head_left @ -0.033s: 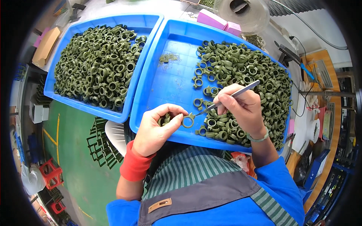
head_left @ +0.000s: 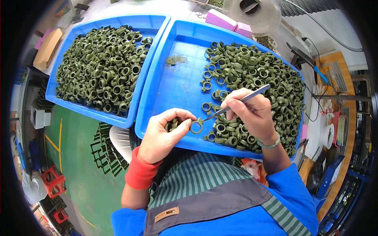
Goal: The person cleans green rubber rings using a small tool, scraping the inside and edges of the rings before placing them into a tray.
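Note:
My left hand (head_left: 165,135) pinches an olive-green ring part (head_left: 196,126) between thumb and forefinger, with more green parts (head_left: 172,124) inside the curled fingers. My right hand (head_left: 250,116) grips a slim metal tool (head_left: 256,91), apparently tweezers, its tip at the small tab on top of that ring. Both hands are over a blue tray (head_left: 173,90) whose right part holds several loose piles of similar rings (head_left: 264,67). A second blue tray (head_left: 134,114) at the left is heaped with similar parts (head_left: 98,69).
Pink boxes (head_left: 220,19) and a large clear cylinder (head_left: 267,19) stand behind the trays. A brown box (head_left: 48,49) lies left. Cables and a black tool (head_left: 299,55) are at right, beside a wooden surface (head_left: 344,86). A red stool (head_left: 53,181) stands on the green floor below.
My right hand and the tool in it have shifted very slightly to the left. My left hand and the ring look unmoved.

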Demonstrator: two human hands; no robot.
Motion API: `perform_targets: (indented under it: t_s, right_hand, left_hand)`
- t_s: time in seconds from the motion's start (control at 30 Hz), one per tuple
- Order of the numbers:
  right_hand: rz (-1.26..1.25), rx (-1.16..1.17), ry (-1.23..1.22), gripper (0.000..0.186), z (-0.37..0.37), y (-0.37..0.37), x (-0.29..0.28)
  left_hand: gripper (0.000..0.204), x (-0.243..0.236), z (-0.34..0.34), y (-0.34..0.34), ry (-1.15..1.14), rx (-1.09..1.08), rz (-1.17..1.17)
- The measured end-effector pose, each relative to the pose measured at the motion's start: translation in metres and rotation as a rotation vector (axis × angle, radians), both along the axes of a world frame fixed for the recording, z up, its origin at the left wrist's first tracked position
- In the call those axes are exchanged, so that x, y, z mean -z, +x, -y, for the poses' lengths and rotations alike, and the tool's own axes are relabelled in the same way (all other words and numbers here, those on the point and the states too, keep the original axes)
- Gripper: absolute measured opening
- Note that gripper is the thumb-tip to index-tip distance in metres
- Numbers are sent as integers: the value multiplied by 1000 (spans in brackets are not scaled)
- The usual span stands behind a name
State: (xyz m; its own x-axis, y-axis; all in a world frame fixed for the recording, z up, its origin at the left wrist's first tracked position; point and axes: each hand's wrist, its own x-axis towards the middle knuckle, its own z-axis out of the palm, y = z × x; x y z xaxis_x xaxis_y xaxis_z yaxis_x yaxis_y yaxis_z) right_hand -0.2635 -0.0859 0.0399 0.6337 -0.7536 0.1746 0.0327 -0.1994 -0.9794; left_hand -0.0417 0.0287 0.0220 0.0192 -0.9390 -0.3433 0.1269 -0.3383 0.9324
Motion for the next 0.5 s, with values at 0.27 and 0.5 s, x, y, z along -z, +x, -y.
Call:
perform_targets:
  t_s: [0.27,0.5]
  right_hand:
    - [-53,-148,-132,12,0,1,6]
    - [-2,-35,-251,9,-11,9,10]
  left_hand:
    - [10,-3,2,-2,-95,-23,40]
    - [10,7,-1,-13,-143,-258,-2]
